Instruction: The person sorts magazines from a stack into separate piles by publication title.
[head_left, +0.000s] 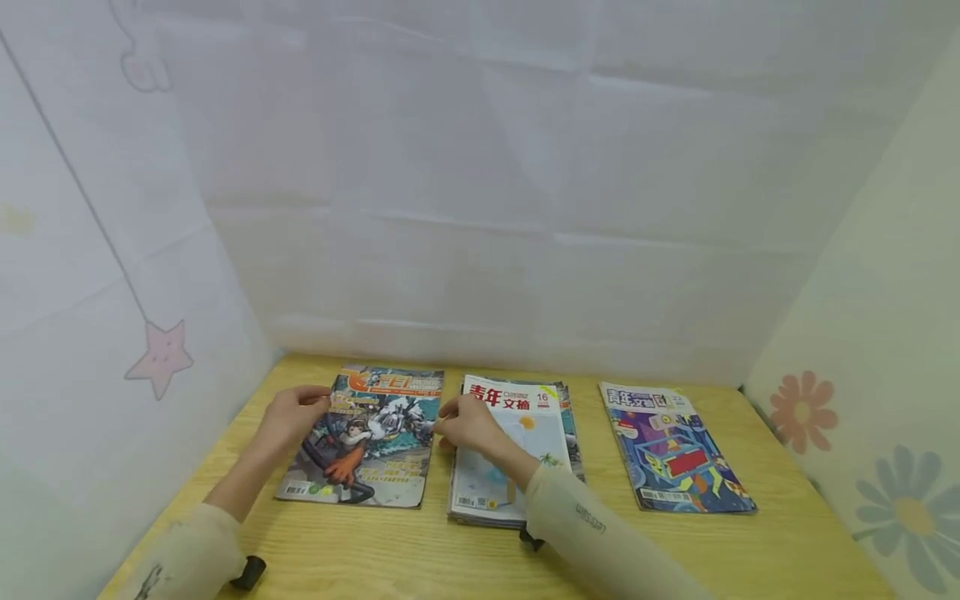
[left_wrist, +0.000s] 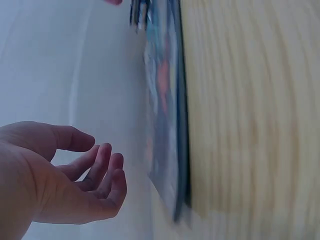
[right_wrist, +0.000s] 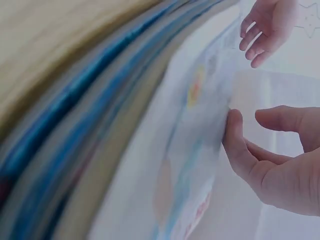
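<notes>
My left hand point(head_left: 296, 410) hovers at the left edge of a comic magazine point(head_left: 390, 483) with an orange title. In the left wrist view this hand point(left_wrist: 75, 175) holds nothing; its fingers are loosely bent and the thumb stands apart. My right hand point(head_left: 472, 425) is over the left edge of a white magazine point(head_left: 543, 429) with a red title, the top one of a stack. Seen from the right wrist, the right hand's point(right_wrist: 280, 160) index fingertip is right at the white magazine's point(right_wrist: 150, 180) edge, its thumb away from it. The left hand point(right_wrist: 270, 32) shows behind.
A purple and blue magazine point(head_left: 675, 458) lies at the right of the wooden table point(head_left: 360, 550). Under the white one, another magazine point(head_left: 572, 442) sticks out to the right. A pale cloth point(head_left: 480, 217) hangs behind the table, with patterned cloths at both sides.
</notes>
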